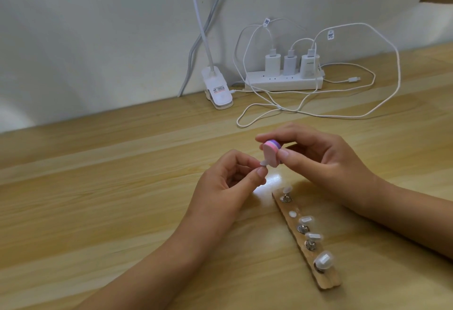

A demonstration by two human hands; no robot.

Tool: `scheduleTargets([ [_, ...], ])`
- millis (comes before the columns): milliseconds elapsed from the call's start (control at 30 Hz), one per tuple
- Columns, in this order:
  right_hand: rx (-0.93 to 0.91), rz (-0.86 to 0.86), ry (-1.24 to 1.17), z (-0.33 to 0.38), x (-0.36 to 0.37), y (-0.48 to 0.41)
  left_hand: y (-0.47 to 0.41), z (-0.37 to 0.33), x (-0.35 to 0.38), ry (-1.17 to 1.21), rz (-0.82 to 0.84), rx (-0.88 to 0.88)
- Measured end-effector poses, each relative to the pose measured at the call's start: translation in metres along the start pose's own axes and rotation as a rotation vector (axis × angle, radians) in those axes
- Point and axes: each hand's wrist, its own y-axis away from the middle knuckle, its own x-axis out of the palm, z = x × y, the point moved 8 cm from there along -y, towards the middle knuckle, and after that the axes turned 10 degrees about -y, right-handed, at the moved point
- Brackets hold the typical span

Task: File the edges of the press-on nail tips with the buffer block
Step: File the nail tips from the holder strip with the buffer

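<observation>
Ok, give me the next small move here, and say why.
Probably draw the buffer block in a short stroke along the edge of the nail tip. The right hand pinches the block, the left hand pinches the tip from below, and the block's pink face appears to touch it.

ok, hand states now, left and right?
Left hand: pinching a nail tip on its small stand.
Right hand: gripping the buffer block, held against that tip.

Soft even light, glare patch on table [274, 179], wide-angle edge bending.
</observation>
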Motion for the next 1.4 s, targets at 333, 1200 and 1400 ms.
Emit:
scheduleTargets([
  [333, -0.016, -0.011, -0.031, 0.001, -0.001, 0.001, 0.0, 0.002, -0.001, -0.006, 0.002, 0.007],
  [1200, 0.012, -0.07, -0.098, -0.004, -0.005, 0.002, -0.001, 0.003, -0.002, 0.033, -0.025, 0.001],
  [1400, 0.037, -0.081, -0.103, -0.006, -0.005, 0.001, -0.002, 0.003, -0.002, 0.037, -0.033, 0.005],
])
